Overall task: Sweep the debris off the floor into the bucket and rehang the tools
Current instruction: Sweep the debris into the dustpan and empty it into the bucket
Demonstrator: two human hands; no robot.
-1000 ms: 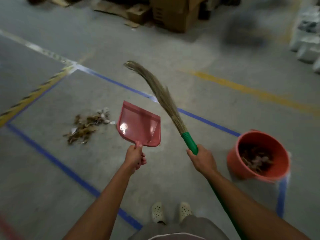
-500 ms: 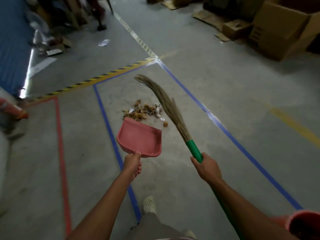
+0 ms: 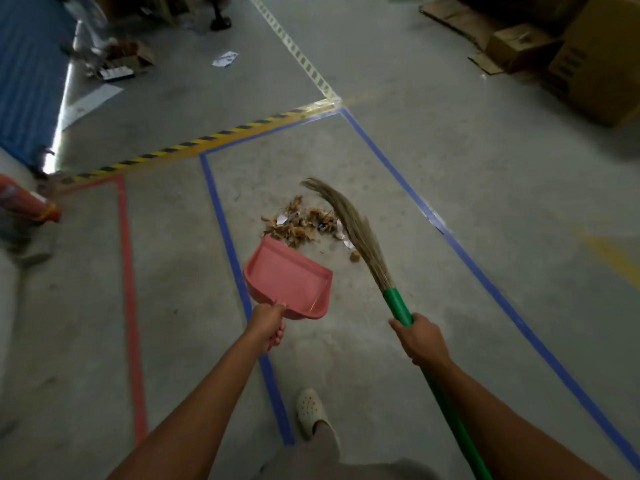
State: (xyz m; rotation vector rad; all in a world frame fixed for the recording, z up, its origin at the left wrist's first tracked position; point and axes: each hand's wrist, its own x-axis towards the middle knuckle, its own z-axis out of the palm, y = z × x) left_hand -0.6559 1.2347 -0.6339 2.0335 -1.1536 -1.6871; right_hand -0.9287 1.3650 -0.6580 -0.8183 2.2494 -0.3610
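Left hand (image 3: 266, 325) is clenching around the short handle of a pink plastic dustpan (image 3: 287, 278), fingers curling under it. The pan is tilting with its open lip pointing away from the person, just beside the near edge of a pile of dry brown leaves and paper scraps (image 3: 298, 221). Whether the lip is touching the floor cannot be told.

Right hand (image 3: 420, 341) is grasping the green handle of a long broom with tan straw bristles (image 3: 398, 308), wrapping it just below the bristle binding. The handle is running back along the right forearm. The bristles (image 3: 353, 226) are reaching along the right side of the pile, tips curving left at its far end.

The pile is lying on grey concrete floor (image 3: 467, 188), inside a bay marked with blue floor tape (image 3: 221, 216). A red tape line (image 3: 126, 254) is running to the left, and a yellow-and-black hazard stripe (image 3: 207, 140) is crossing the far end. A pale perforated clog (image 3: 310, 412) is stepping just right of the blue line. Brown cardboard boxes (image 3: 595, 57) are sitting far right.
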